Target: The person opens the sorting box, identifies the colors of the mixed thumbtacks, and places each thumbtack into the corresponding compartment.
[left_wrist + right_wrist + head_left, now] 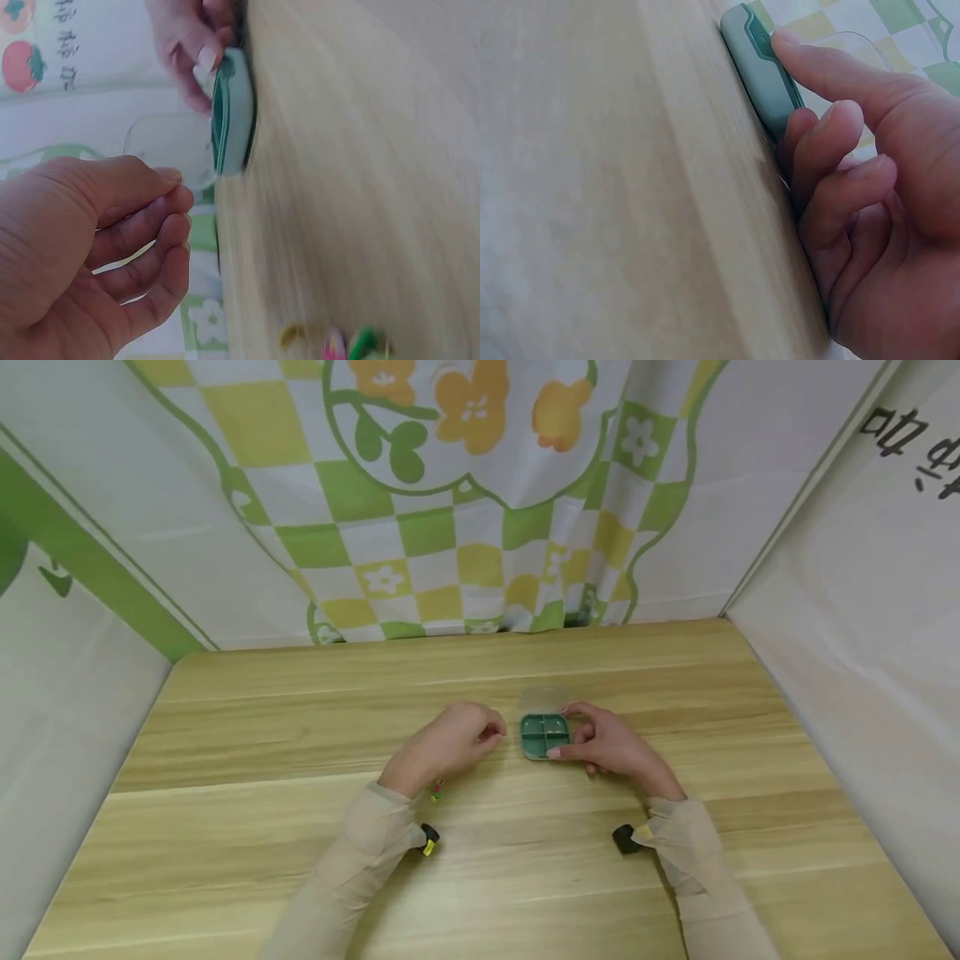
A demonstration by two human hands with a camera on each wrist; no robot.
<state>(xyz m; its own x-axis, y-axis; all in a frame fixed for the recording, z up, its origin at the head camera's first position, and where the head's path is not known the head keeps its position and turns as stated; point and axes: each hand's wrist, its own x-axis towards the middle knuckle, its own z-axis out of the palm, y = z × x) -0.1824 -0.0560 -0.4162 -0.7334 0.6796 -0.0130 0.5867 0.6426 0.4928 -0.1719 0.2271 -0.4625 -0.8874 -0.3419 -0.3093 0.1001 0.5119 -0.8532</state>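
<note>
A small green four-compartment case (534,747) lies on the table with its clear lid (543,698) raised at the back. My right hand (611,743) grips its right side, thumb on the front edge in the right wrist view, where the case (761,79) shows side-on. Just left of the case, not touching it, my left hand (457,739) has thumb and index fingertips pressed together; no object is discernible between them in the left wrist view. Small colourful pieces (437,790) lie on the table by the left wrist, among them a green one (364,343).
The wooden table (285,727) reaches back to a hanging checkered cloth (427,535), with pale fabric walls at both sides. A dark device with some yellow (428,840) is on the left wrist, another (626,839) on the right.
</note>
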